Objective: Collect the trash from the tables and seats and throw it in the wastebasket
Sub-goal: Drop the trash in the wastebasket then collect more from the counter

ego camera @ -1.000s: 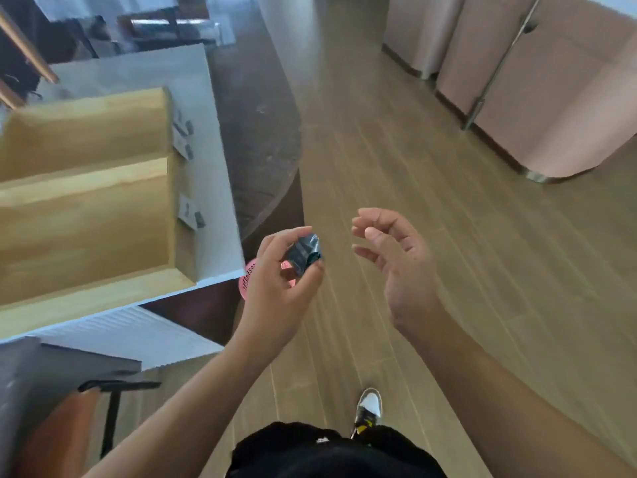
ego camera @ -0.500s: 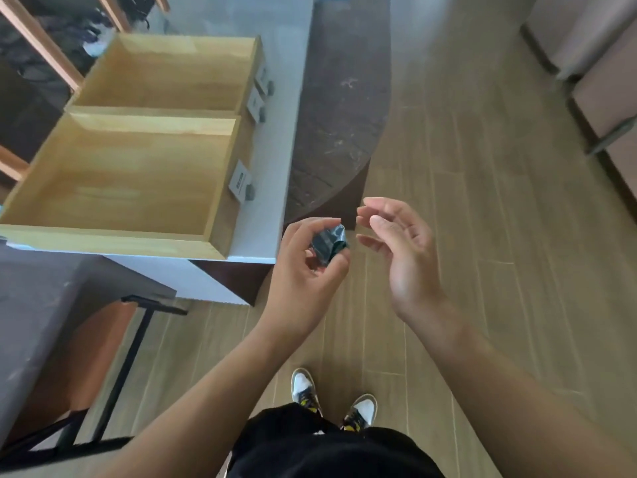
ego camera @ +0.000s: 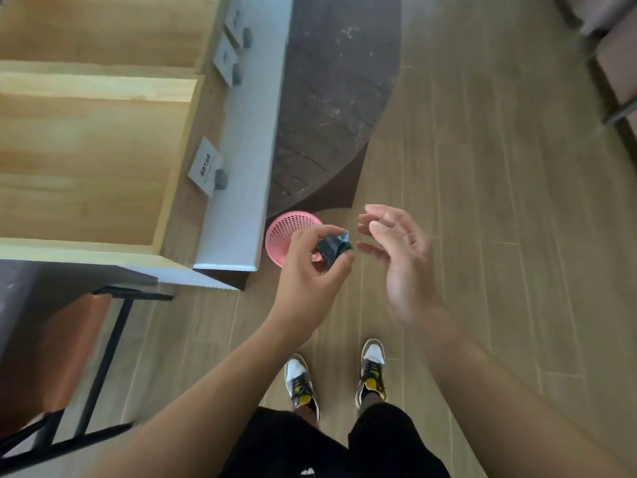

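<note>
My left hand (ego camera: 312, 267) pinches a crumpled dark wrapper (ego camera: 333, 246) between thumb and fingertips, just right of and above a pink mesh wastebasket (ego camera: 287, 231) that stands on the wooden floor. The hand covers the basket's right side. My right hand (ego camera: 396, 260) hovers beside the wrapper, palm turned left, fingers relaxed and holding nothing.
A white counter edge (ego camera: 241, 188) with open wooden drawers (ego camera: 86, 150) runs along the left, next to the basket. A dark curved platform (ego camera: 331, 98) lies behind the basket. A brown stool with black legs (ego camera: 69, 357) stands at lower left. My shoes (ego camera: 370, 370) are on the floor below.
The view has tilted further down and the pink wastebasket has come into sight again under my left hand. Both hands keep the same pose, the wrapper still pinched.
</note>
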Demonstrator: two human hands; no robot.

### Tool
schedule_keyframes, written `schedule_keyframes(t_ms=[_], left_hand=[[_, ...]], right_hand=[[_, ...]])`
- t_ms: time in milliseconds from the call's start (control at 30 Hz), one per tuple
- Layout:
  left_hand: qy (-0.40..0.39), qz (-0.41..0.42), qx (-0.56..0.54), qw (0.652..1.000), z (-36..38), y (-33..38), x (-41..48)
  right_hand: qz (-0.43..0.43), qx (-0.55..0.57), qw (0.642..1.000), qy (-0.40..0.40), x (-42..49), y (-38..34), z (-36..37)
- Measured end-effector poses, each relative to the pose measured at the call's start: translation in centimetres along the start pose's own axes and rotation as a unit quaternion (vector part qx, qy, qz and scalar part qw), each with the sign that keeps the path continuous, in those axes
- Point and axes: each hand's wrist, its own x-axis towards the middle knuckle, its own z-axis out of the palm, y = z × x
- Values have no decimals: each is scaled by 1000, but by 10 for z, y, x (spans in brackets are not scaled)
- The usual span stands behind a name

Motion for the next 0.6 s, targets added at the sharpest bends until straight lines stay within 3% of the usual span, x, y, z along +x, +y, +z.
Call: schedule_keyframes(t_ms=[367, 600], left_hand=[[119, -152, -20, 981, 59, -169, 90], [176, -203, -27, 963, 74, -290, 133]], right_hand=[[104, -53, 993, -8, 112, 138, -40], [117, -73, 990, -21, 172, 239, -65]])
